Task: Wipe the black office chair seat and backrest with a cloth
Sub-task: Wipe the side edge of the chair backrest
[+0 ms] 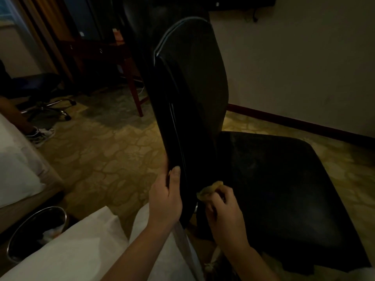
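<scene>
Closest to the lens, white bedding fills the lower left corner, and 2 bare forearms come up past it. The left hand grips the near edge of the black office chair's backrest low down. Its thumb lies along that edge and the other fingers are hidden behind it. The right hand holds a crumpled yellowish cloth, its fingers curled round the wad. It presses the cloth against the bottom of the backrest, just where that meets the seat.

The backrest stands upright, seen almost edge-on, with pale piping along its rim. The seat spreads out to the right, black and faintly marked with dull streaks.

On the floor to the left of the bedding stands 1 round metal waste bin with some rubbish inside. A bed runs along the left edge. Patterned carpet covers the floor. Farther back on the left is a second swivel chair on a chrome base, with a foot in a trainer near it. A wooden desk stands behind the backrest. On the right, a pale wall ends in a dark red skirting board.
</scene>
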`<state>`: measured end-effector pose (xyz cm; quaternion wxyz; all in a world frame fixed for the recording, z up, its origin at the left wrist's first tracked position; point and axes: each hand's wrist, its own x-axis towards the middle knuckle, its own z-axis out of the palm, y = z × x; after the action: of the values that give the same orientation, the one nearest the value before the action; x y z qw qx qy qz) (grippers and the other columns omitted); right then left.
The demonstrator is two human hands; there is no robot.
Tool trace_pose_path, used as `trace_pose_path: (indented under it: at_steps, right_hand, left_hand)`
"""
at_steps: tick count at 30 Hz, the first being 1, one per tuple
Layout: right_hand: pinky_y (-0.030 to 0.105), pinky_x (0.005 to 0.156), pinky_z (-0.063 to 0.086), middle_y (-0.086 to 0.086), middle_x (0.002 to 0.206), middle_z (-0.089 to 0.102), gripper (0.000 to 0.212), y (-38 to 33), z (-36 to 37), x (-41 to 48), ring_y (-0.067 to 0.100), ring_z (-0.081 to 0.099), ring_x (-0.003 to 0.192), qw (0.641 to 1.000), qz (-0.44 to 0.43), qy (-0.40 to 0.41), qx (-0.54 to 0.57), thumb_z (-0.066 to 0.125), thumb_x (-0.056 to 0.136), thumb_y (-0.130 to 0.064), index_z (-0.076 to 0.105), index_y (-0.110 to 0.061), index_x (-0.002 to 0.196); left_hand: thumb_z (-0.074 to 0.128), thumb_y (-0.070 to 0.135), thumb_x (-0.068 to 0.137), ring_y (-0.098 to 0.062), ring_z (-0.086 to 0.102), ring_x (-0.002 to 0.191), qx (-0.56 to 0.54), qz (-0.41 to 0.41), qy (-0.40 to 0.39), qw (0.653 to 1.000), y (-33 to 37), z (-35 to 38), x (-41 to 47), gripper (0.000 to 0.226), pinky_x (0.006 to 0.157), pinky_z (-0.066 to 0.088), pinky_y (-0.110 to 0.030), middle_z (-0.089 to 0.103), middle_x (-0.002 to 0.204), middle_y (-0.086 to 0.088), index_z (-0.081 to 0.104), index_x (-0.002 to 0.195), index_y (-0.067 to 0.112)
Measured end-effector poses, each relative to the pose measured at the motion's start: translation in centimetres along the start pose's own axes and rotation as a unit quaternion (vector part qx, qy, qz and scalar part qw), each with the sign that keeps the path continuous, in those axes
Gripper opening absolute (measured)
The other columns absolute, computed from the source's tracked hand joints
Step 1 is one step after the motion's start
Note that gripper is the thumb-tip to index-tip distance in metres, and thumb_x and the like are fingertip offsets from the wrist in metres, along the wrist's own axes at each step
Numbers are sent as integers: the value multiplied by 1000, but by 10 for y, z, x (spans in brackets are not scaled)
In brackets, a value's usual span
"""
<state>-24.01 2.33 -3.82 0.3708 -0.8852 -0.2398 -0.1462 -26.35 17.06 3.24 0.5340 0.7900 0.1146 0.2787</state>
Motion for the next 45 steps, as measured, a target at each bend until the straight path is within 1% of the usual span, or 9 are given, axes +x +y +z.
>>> trace_pose_path:
  at_steps: [3,8,13,18,23,29,33,37,45]
  right_hand:
    - [15,78,50,-8,127,46,20,0,-6,3,5,52,106,1000,-8,0,9,61,88,-21,62,-25,108]
    - [12,78,47,-7,121,47,18,-19,-30,27,6,53,104,995,-39,82,47,59,91,-20,65,-21,108]
    - [15,80,50,-2,121,48,18,-27,-34,37,9,53,106,992,-60,104,45,59,90,-18,66,-15,107]
    - [26,73,57,-7,123,46,15,-11,-9,15,7,54,100,996,2,64,60,64,89,-18,64,-20,103]
    - [26,77,56,-10,126,42,15,-7,-2,9,4,51,102,997,21,44,57,62,89,-19,61,-23,104]
    - [26,78,56,-8,123,48,20,-3,-18,13,6,54,105,996,-20,67,59,58,90,-25,65,-23,108]
    - [24,80,54,1,122,52,20,-13,-24,23,12,56,106,990,-39,111,74,61,92,-20,68,-16,110]
    - [20,80,54,-6,124,48,18,-10,-20,18,7,56,104,994,-27,73,78,58,91,-22,63,-22,108]
    - [22,75,55,-10,122,44,22,0,-5,0,5,53,101,1000,4,2,20,55,88,-27,62,-25,109]
  left_hand:
    - [35,50,96,26,50,103,-7,0,4,1000,-2,-1,0,59,81,38,1,57,104,45,42,148,23]
    - [35,52,99,29,51,95,11,-17,11,1000,10,0,-1,26,77,38,2,51,97,56,34,124,54]
    - [35,51,97,28,51,93,18,-9,13,1000,9,-1,-1,38,76,39,1,51,94,56,38,134,42]
    - [36,53,97,29,49,96,8,-4,16,1000,4,1,-2,57,78,36,3,54,96,50,42,146,26]
    - [37,48,98,33,46,93,-3,-15,15,1000,8,1,-2,38,77,35,5,51,101,40,36,134,37]
    - [35,50,95,33,47,91,8,-10,-1,1000,9,-1,-3,48,74,35,6,50,92,58,33,140,34]
    - [37,44,93,34,47,90,-10,-7,12,1000,10,1,-4,59,74,35,5,52,94,42,42,146,19]
    - [38,49,100,34,46,94,1,-11,15,1000,8,1,-4,43,77,34,6,52,96,45,38,139,33]
    - [37,52,97,32,48,94,3,-7,8,1000,6,1,-4,56,76,35,4,50,102,41,41,145,24]
